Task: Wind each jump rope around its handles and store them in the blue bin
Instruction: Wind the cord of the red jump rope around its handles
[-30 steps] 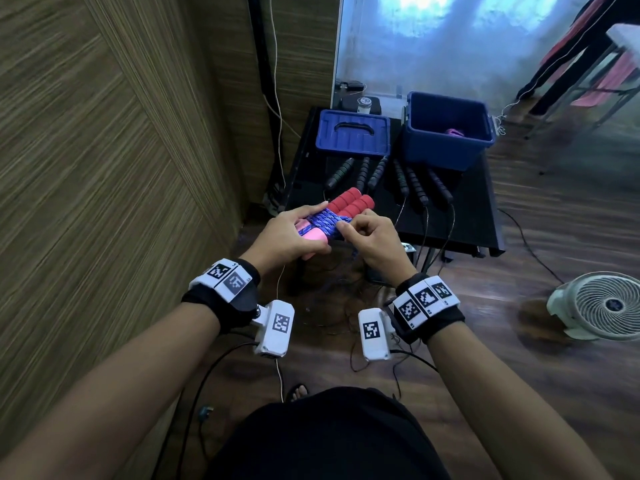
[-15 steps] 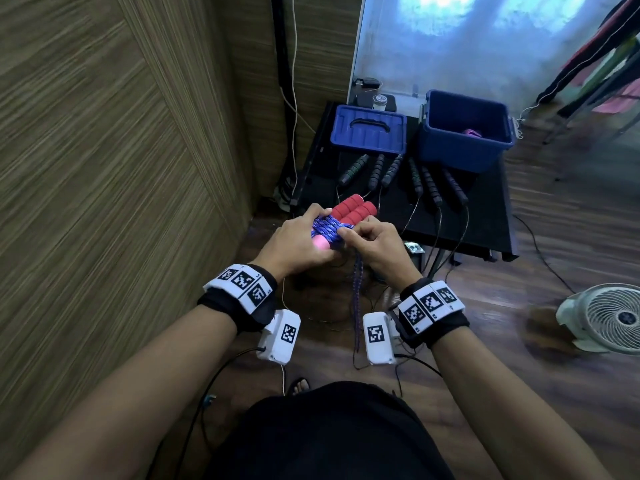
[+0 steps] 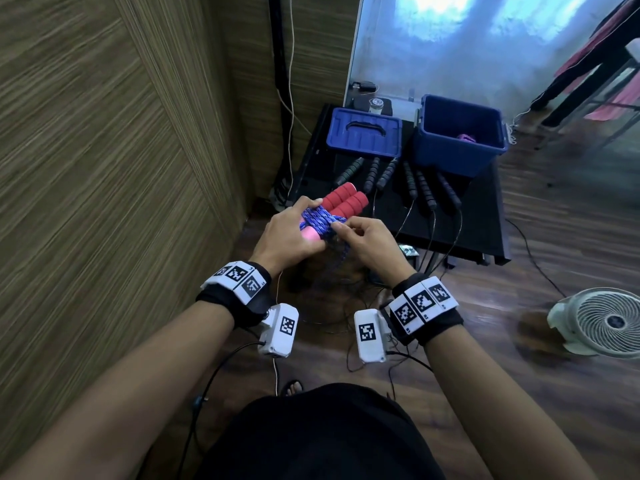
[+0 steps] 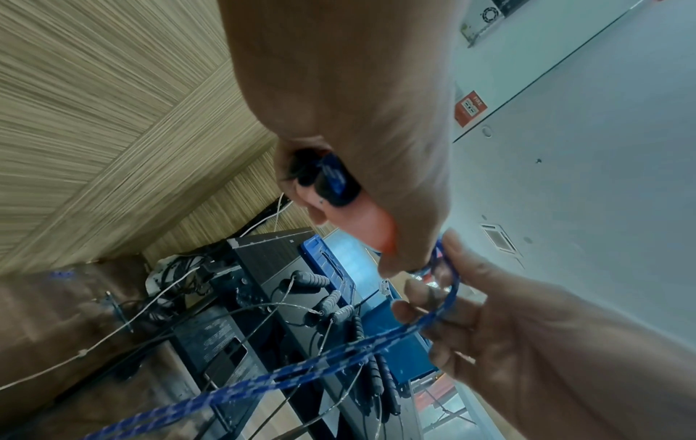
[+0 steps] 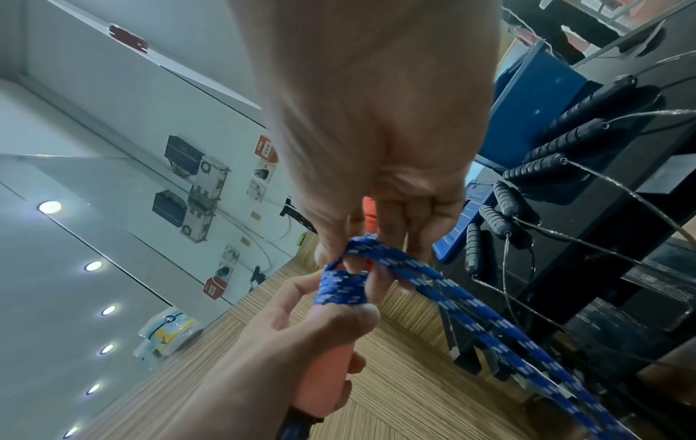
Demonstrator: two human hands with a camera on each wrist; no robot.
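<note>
Left hand [image 3: 287, 233] wraps round the paired red foam handles [image 3: 343, 202], already banded with coils of blue-and-white braided rope [image 3: 317, 220] – held at chest height, at 7 o'clock from the open blue plastic bin [image 3: 460, 147]. Right hand [image 3: 367, 239] pinches the loose strand against the coils. My read: keep tension, lay the next turn snug beside the last, tuck the tail under. Readable writing – only "FIRE" on a red wall box [image 5: 265, 150], far off.
</note>
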